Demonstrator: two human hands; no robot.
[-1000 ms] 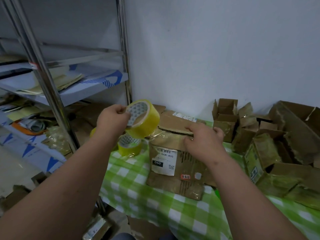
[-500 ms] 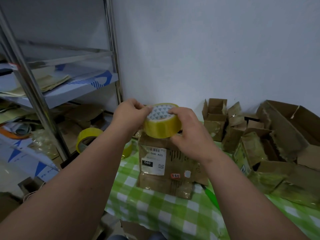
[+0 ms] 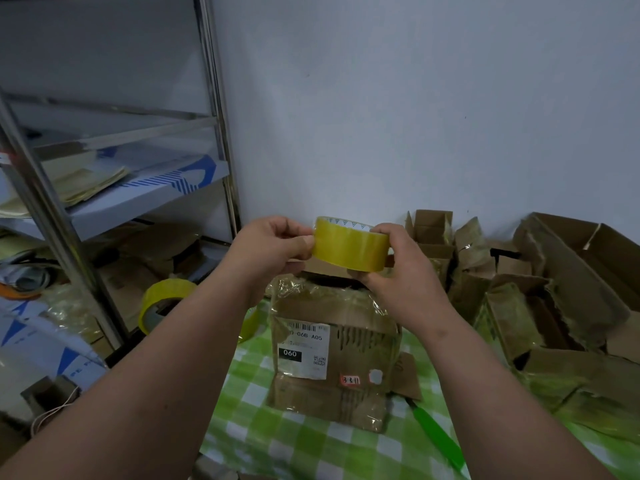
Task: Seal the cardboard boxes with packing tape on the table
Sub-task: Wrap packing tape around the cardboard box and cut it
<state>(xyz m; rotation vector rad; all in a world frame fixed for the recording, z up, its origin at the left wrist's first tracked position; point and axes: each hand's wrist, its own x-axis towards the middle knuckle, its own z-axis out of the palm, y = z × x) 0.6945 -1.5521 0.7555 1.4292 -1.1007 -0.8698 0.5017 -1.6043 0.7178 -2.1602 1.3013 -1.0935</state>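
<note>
Fingers of both my hands clamp the yellow tape roll point(image 3: 349, 245) at frame centre: left hand point(image 3: 273, 247) pinches its edge, right hand point(image 3: 394, 268) cups it, above the labelled cardboard box point(image 3: 332, 355). Open boxes point(image 3: 540, 292) crowd right; metal shelf point(image 3: 114, 188), second tape roll point(image 3: 162, 299) left.

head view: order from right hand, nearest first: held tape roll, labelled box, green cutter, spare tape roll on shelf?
1. Held tape roll: in the right hand grip.
2. Labelled box: just below.
3. Spare tape roll at left and green cutter at lower right: too close to call.
</note>
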